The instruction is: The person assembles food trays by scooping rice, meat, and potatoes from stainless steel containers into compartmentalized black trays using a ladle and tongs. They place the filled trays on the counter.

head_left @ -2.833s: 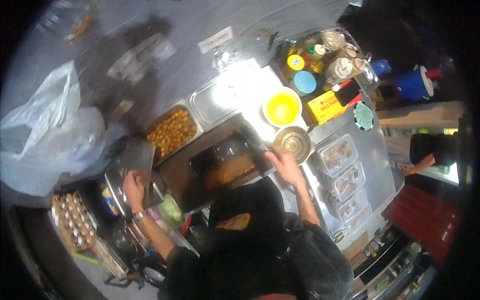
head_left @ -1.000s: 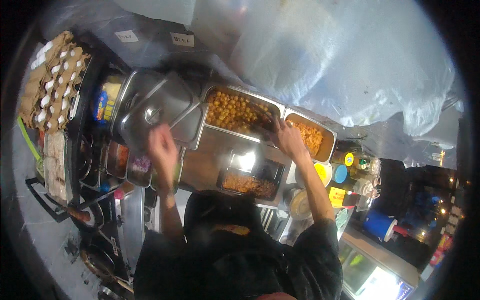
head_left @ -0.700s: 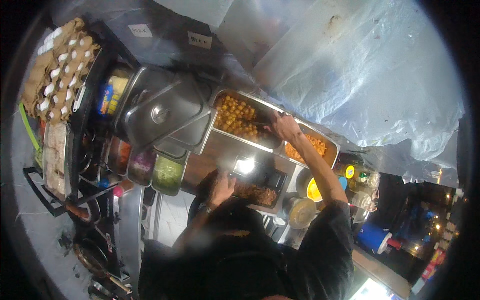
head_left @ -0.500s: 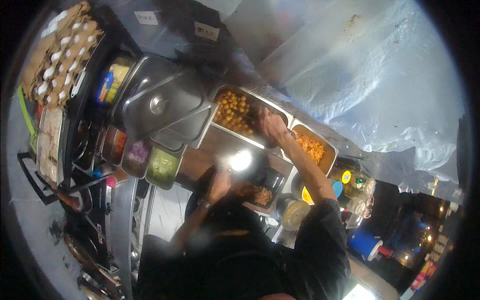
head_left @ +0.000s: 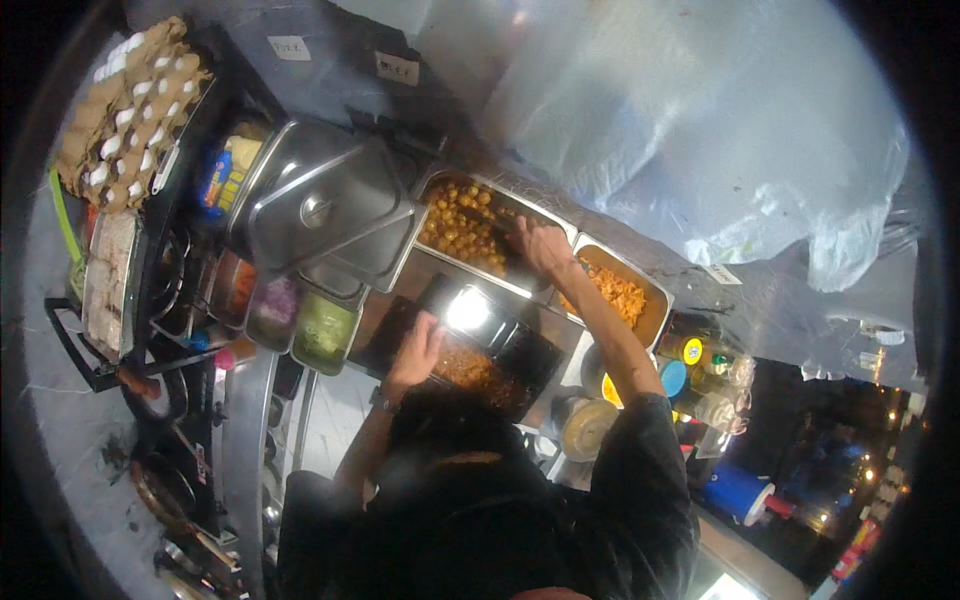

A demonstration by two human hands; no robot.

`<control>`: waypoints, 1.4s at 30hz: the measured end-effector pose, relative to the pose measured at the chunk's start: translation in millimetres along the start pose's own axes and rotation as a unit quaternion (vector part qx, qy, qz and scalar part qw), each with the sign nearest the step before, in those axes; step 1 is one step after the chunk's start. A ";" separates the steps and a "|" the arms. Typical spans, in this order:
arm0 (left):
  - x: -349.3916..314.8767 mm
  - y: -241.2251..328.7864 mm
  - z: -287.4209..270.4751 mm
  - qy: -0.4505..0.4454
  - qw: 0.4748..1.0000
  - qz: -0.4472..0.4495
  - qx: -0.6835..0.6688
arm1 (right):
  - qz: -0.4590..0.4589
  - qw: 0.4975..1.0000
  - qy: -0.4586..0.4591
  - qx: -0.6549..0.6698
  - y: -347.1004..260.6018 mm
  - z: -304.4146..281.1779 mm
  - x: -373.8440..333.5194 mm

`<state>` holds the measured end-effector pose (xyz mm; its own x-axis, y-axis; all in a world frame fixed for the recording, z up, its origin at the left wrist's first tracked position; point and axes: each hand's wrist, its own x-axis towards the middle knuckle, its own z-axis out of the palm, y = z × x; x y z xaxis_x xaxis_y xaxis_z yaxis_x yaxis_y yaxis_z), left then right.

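A glossy black rectangular tray (head_left: pixel 530 352) lies just right of the left hand (head_left: pixel 416 352), the right hand (head_left: pixel 543 248) above a rectangular silver metal pan (head_left: pixel 482 272); both grips unclear.

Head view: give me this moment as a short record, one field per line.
Left hand: at the black tray of brown minced food; contact unclear
Right hand: over the steel pan of round browned pieces; grip unclear
Right of pan: shredded orange food
Left of pan: knobbed steel lid, shredded green food
Far left: white eggs, cardboard
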<state>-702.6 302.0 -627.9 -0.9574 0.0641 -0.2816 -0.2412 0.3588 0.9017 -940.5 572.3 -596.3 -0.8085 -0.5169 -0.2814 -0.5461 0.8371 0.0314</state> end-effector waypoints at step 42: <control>-2.4 23.9 -63.2 0.014 0.995 -0.045 -0.089 | 0.044 0.996 -0.069 0.046 -12.4 -15.9 31.8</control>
<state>-716.1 251.5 -584.9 -0.9339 0.0131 -0.3573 -0.3485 0.1905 0.9178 -962.9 542.6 -590.4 -0.8107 -0.4171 -0.4108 -0.4474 0.8940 -0.0248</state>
